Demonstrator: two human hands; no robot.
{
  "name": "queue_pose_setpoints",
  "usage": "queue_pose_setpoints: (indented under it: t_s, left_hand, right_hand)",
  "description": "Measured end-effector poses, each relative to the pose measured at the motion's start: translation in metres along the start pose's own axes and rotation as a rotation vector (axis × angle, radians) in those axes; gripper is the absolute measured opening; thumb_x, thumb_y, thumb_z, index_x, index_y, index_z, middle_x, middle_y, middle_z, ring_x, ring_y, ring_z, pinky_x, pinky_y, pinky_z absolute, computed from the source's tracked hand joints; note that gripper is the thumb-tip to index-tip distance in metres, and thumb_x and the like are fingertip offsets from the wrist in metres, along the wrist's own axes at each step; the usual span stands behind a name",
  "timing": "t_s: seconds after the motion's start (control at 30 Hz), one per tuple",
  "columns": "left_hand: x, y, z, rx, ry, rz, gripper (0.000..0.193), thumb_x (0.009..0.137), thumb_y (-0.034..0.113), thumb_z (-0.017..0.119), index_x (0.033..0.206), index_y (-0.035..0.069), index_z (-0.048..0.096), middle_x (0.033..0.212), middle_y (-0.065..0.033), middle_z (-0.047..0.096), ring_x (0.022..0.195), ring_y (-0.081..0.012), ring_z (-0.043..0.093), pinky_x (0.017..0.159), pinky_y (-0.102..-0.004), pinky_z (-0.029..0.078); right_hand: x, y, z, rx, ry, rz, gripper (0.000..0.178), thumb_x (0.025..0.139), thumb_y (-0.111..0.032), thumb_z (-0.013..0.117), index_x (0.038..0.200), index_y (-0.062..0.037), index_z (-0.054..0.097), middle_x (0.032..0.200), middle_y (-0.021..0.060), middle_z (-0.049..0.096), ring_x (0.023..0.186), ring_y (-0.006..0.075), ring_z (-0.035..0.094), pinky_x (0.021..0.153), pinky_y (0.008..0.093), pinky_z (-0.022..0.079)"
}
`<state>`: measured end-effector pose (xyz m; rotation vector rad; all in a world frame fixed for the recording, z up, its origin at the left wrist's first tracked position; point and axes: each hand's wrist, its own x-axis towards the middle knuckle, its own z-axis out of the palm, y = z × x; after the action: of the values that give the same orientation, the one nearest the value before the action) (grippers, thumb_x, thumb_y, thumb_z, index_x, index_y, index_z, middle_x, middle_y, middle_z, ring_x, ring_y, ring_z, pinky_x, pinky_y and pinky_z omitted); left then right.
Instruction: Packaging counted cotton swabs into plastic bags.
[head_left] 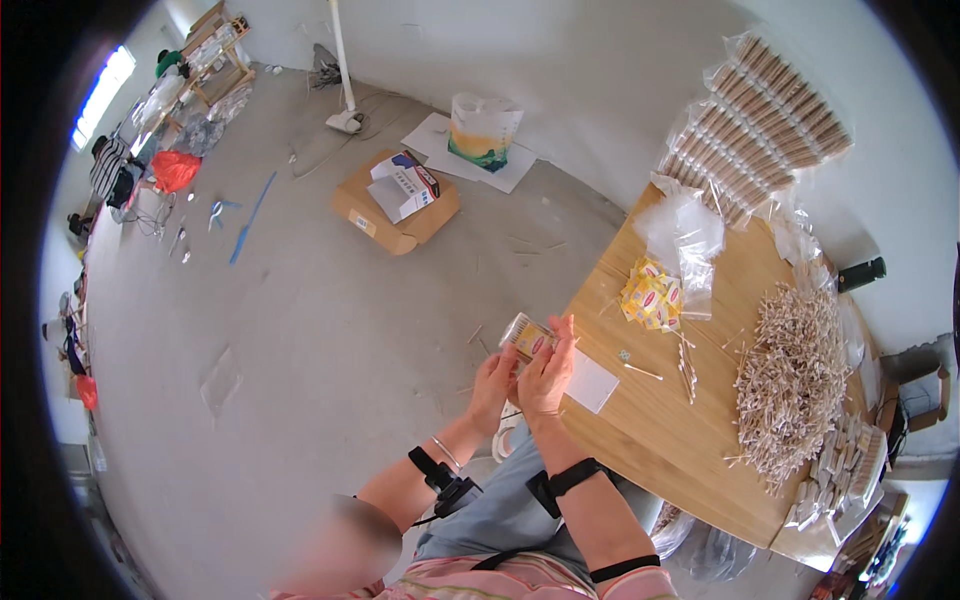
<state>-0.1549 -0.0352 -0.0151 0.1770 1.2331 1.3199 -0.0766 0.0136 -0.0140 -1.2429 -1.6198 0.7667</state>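
In front of my body, just off the table's left edge, both hands grip a small clear pack of cotton swabs [528, 336] with a yellow and white label. My left hand [491, 386] is closed on its lower left side. From the right, my right hand [546, 374] presses against it, thumb and fingers closed. What lies under the fingers is hidden. A white card [592, 381] lies on the table beside my right hand. Farther off are a heap of yellow label cards [651, 296] and a few loose swabs [687, 368].
The wooden table [640, 415] carries a large pile of cotton swabs [793, 385], clear bags [684, 236], bagged bundles of swabs [755, 125] and stacked filled packs [838, 470]. On the floor stand an open cardboard box [362, 215] and a printed bag [484, 135]. People work far left.
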Motion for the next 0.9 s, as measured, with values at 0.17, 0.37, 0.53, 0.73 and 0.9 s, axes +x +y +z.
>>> queue_pose_setpoints:
  t_s: [0.17, 0.37, 0.53, 0.73, 0.9]
  left_hand:
    - [0.0, 0.012, 0.019, 0.026, 0.311, 0.22, 0.024, 0.089, 0.023, 0.066, 0.097, 0.0, 0.063, 0.081, -0.0017, 0.06, 0.075, -0.0091, 0.053, 0.066, -0.024, 0.043]
    - [-0.001, 0.01, 0.027, -0.195, 0.255, 0.115, 0.022, 0.085, 0.02, 0.071, 0.086, -0.001, 0.064, 0.078, -0.0037, 0.063, 0.067, -0.0098, 0.056, 0.058, -0.0255, 0.045]
    - [0.002, 0.011, 0.032, -0.023, 0.274, 0.123, 0.022, 0.084, 0.017, 0.072, 0.086, -0.003, 0.064, 0.079, -0.0067, 0.066, 0.062, -0.0111, 0.059, 0.052, -0.0261, 0.048]
    - [0.014, 0.023, 0.038, -0.037, 0.215, 0.145, 0.024, 0.083, 0.016, 0.073, 0.094, -0.004, 0.064, 0.086, -0.0085, 0.067, 0.07, -0.0137, 0.063, 0.06, -0.0273, 0.054]
    - [0.014, 0.023, 0.034, 0.093, 0.164, 0.167, 0.024, 0.085, 0.015, 0.071, 0.1, -0.002, 0.063, 0.091, -0.0085, 0.067, 0.075, -0.0144, 0.064, 0.063, -0.027, 0.055]
  right_hand:
    - [-0.001, -0.01, 0.0, 0.202, -0.033, 0.137, 0.034, 0.095, -0.004, 0.038, 0.128, 0.0023, 0.044, 0.128, 0.0236, 0.052, 0.12, 0.0368, 0.051, 0.1, 0.0414, 0.041]
    - [-0.002, -0.008, 0.001, 0.207, -0.047, 0.124, 0.03, 0.097, -0.008, 0.038, 0.124, 0.0027, 0.047, 0.128, 0.0227, 0.052, 0.123, 0.0368, 0.048, 0.102, 0.0413, 0.039]
    - [0.001, -0.008, -0.001, 0.179, -0.088, 0.098, 0.031, 0.097, -0.009, 0.039, 0.124, 0.0018, 0.049, 0.132, 0.0233, 0.049, 0.132, 0.0386, 0.036, 0.108, 0.0436, 0.031]
    - [0.002, -0.007, 0.0, 0.088, -0.138, 0.09, 0.033, 0.097, -0.011, 0.04, 0.126, 0.0011, 0.048, 0.132, 0.0218, 0.049, 0.134, 0.0399, 0.033, 0.109, 0.0457, 0.028]
    - [0.004, -0.008, -0.001, 0.129, -0.158, 0.081, 0.033, 0.097, -0.015, 0.042, 0.125, 0.0011, 0.046, 0.13, 0.0216, 0.05, 0.133, 0.0415, 0.033, 0.109, 0.048, 0.027]
